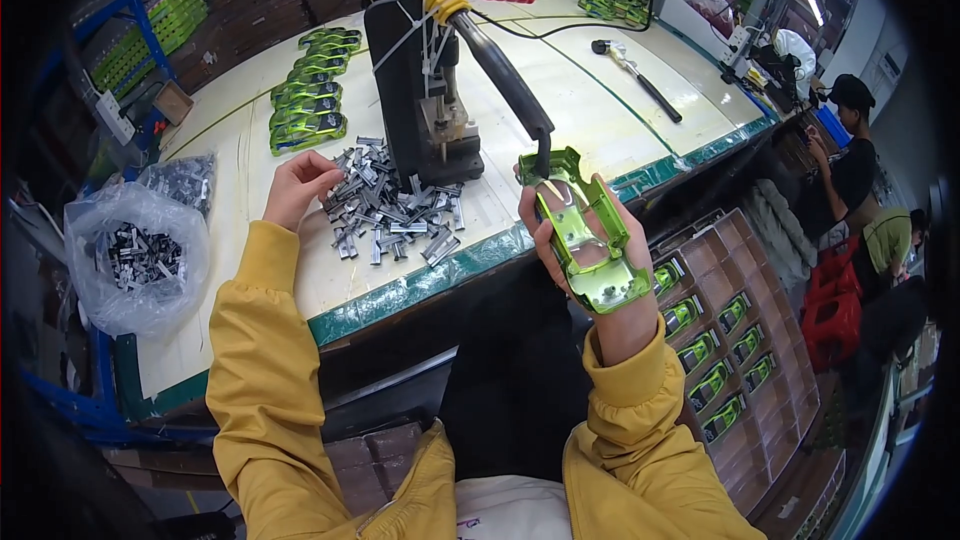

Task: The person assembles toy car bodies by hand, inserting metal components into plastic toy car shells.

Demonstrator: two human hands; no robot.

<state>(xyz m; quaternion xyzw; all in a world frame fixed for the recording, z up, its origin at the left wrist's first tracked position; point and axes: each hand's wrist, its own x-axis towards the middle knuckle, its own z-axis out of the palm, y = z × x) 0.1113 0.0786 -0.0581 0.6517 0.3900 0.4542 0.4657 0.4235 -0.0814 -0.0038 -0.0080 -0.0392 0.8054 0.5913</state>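
Note:
My right hand (553, 252) grips a shiny green toy car body shell (612, 288), tilted with its hollow underside up. The shell is beside the lower end of the press's black lever. My left hand (300, 188) is at the left edge of a loose pile of small grey plastic parts (385, 205), thumb and fingers pinched together. Whatever is between those fingertips, if anything, is too small to make out. Right behind the pile stands a black hand press (405, 90), its long lever (500, 70) wrapped in yellow near the top.
A row of green car bodies (310, 100) lies at the far left. A clear bag of grey parts (140, 250) sits at the left. A hammer-like tool (640, 80) rests at the back right. Below right, a brown divided tray (765, 280) holds several green cars. Co-workers are beyond.

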